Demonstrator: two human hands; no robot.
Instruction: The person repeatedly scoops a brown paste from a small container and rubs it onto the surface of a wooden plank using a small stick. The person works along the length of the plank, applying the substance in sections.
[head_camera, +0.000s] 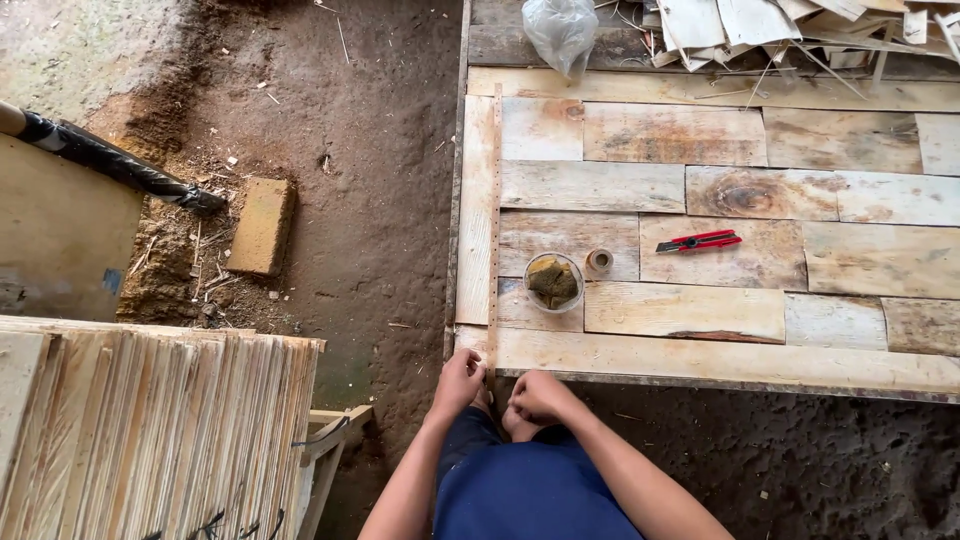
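A long thin wooden strip (493, 220) lies lengthwise across the plank workbench (700, 360), its near end at the bench's front edge. My left hand (458, 382) grips the bench edge beside that end. My right hand (537, 398) is closed at the strip's near end, just below the edge; whether it pinches the strip is hard to see. A clear round container (553, 282) holding yellowish sponge pieces stands just right of the strip, with a small tape roll (599, 261) beside it.
A red utility knife (699, 241) lies mid-bench. A plastic bag (560, 32) and a pile of thin wood slats (790, 25) sit at the far end. A stack of slats (160, 430) stands left. A brick (261, 226) lies on the dirt floor.
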